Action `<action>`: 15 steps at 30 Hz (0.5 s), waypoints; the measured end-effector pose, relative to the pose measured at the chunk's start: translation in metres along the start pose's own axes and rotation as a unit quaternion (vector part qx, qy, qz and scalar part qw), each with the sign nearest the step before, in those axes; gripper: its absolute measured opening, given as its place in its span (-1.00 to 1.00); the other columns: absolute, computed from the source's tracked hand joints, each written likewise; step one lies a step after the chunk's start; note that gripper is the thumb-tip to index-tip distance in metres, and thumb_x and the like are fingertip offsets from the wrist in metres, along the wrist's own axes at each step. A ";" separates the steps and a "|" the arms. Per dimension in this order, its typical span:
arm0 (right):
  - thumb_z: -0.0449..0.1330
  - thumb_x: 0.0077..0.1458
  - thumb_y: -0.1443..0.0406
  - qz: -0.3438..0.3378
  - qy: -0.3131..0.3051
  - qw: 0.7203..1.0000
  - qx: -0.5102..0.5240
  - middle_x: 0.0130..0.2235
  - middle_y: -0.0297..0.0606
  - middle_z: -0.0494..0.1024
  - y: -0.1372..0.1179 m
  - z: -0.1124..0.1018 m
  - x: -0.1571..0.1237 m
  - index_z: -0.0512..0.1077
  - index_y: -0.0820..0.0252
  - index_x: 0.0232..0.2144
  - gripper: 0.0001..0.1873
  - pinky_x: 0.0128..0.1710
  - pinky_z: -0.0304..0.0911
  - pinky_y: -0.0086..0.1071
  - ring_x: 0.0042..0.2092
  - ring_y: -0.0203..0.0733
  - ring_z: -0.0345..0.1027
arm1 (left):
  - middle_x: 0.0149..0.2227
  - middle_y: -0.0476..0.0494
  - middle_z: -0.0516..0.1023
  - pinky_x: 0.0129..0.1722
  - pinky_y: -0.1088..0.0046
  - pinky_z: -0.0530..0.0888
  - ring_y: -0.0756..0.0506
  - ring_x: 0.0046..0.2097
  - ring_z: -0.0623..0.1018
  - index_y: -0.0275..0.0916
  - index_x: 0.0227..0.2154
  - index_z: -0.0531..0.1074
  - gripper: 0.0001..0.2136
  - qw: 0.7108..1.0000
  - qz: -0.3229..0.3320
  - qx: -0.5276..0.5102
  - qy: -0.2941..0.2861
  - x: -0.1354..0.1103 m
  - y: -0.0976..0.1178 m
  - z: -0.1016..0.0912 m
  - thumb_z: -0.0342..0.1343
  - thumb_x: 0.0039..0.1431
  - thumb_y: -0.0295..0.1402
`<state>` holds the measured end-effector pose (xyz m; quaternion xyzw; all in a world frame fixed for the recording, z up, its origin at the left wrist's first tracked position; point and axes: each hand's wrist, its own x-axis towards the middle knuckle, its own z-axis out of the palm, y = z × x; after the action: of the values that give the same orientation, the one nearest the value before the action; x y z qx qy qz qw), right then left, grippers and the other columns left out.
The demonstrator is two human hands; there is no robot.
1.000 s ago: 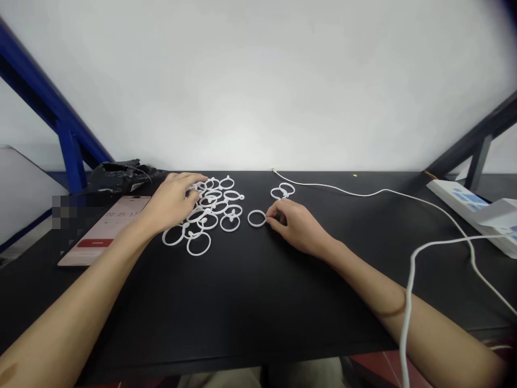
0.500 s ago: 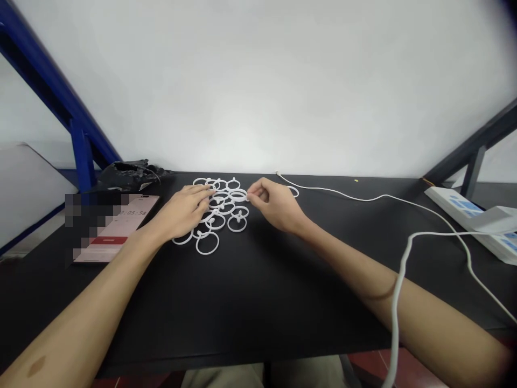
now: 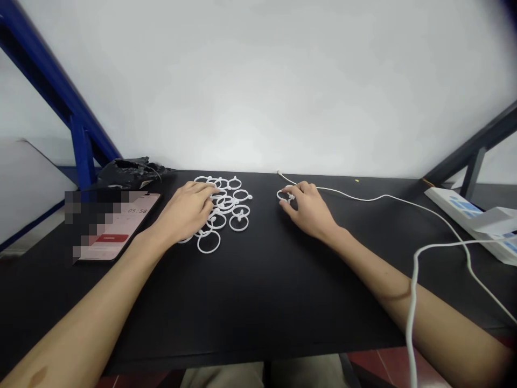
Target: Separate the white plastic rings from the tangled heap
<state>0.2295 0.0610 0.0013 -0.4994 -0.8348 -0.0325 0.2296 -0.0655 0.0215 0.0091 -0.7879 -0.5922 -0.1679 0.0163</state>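
Several white plastic rings (image 3: 209,252), each with a small knob, lie overlapping on the black table. My left hand (image 3: 189,207) rests palm down on the left side of this pile, fingers stretched out over some rings and partly hiding them. To the right, apart from the pile, my right hand (image 3: 309,207) is low over the table. Its thumb and index finger are spread around a white ring (image 3: 278,196), with a knob showing between them. Another ring seems to lie under those fingers, largely hidden.
A phone (image 3: 121,226) showing a timer lies at the left, with black crumpled plastic (image 3: 129,175) behind it. A white cable (image 3: 343,192) crosses the right side toward a white and blue box (image 3: 456,205). Another white cable (image 3: 411,307) passes over my right forearm.
My right hand has moved right, from the pile's edge to the separate ring, carrying a ring with it; its fingers have spread. My left hand stays on the pile.
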 end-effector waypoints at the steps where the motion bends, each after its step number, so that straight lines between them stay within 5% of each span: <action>1: 0.13 0.19 0.21 0.008 -0.014 1.000 0.001 -0.13 -0.06 0.40 0.003 -0.001 -0.002 0.45 0.18 -0.05 -0.70 -0.07 0.26 -0.10 -0.11 0.02 0.27 | 0.14 -0.17 0.43 0.17 0.11 0.31 -0.23 0.17 0.34 -0.25 0.07 0.40 -0.57 1.000 0.006 -0.003 0.007 0.000 0.005 -0.001 -0.24 0.27 -0.35; 9: 0.09 0.22 0.29 0.025 -0.063 0.997 0.040 -0.23 -0.14 0.47 0.005 -0.003 -0.010 0.45 0.18 -0.25 -0.86 -0.11 0.26 -0.17 -0.14 -0.03 0.29 | 0.06 -0.17 0.49 0.17 0.13 0.29 -0.21 0.12 0.37 -0.25 0.02 0.44 -0.63 0.996 0.091 -0.017 0.017 -0.003 0.032 0.008 -0.18 0.29 -0.37; 15: 0.09 0.22 0.36 -0.047 -0.048 0.993 0.099 -0.19 -0.20 0.47 -0.004 -0.005 -0.015 0.41 0.15 -0.17 -0.85 -0.13 0.27 -0.26 -0.14 -0.12 0.30 | 0.05 -0.17 0.49 0.15 0.13 0.30 -0.20 0.10 0.38 -0.23 0.05 0.40 -0.65 0.993 0.111 -0.013 0.042 -0.004 0.044 0.008 -0.16 0.34 -0.28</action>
<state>0.2338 0.0451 0.0003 -0.4354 -0.8665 0.0633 0.2357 -0.0233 0.0061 0.0084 -0.8412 -0.4978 -0.2054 0.0493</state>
